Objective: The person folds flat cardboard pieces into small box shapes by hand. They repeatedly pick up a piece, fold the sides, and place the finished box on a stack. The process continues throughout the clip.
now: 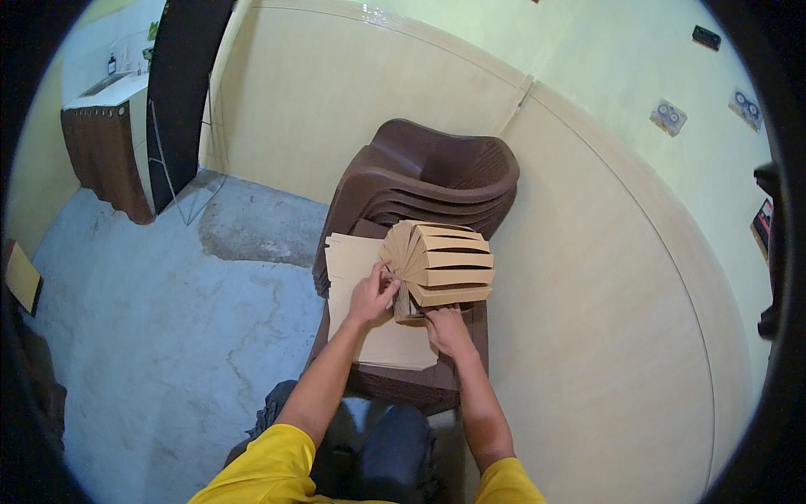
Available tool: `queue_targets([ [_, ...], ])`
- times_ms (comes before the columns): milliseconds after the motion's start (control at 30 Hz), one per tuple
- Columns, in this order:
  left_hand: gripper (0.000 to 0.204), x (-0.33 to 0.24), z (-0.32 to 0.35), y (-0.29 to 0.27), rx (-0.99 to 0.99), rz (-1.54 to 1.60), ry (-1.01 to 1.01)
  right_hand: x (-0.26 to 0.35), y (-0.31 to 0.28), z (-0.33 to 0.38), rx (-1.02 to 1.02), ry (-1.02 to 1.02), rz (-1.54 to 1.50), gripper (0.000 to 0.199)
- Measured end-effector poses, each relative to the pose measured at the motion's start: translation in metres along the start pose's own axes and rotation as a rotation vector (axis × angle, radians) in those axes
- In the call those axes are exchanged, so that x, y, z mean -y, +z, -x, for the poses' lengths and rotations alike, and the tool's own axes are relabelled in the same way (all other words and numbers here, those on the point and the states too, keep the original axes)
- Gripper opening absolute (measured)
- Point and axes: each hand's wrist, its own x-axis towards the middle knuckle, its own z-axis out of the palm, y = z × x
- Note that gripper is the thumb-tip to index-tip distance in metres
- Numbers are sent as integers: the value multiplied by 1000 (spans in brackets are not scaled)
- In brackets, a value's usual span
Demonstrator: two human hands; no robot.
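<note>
A fanned bundle of folded brown cardboard pieces (pixel 457 259) rests on the seat of a stack of brown plastic chairs. Its narrow ends gather at the left, while the open slots spread to the right. My left hand (pixel 374 296) is closed on the gathered end, thumb and fingertips against the folds. Below the bundle, my right hand (pixel 448 331) grips its lowest folded piece; some fingertips are hidden under the cardboard. Flat cardboard sheets (pixel 390 343) with notched edges lie beneath and to the left of the bundle, under my left wrist.
The stacked chairs (pixel 428 160) stand close against the beige wall panel (pixel 588 319). Cassettes (pixel 669 117) hang on the upper right wall. At the far left are a sink counter (pixel 107 91) with a brown curtain, a dark door (pixel 186 92) and a thin metal frame (pixel 176 185).
</note>
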Motion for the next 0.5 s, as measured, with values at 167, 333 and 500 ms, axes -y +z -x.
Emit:
queue_targets([
  [167,62,-4,0,-2,5,-67,0,4,-7,9,59,51,-64,26],
  [333,64,-5,0,-3,16,-31,7,-17,-17,23,-64,76,214,30],
  [500,61,-6,2,-5,47,-76,11,-25,10,22,-230,0,218,21],
])
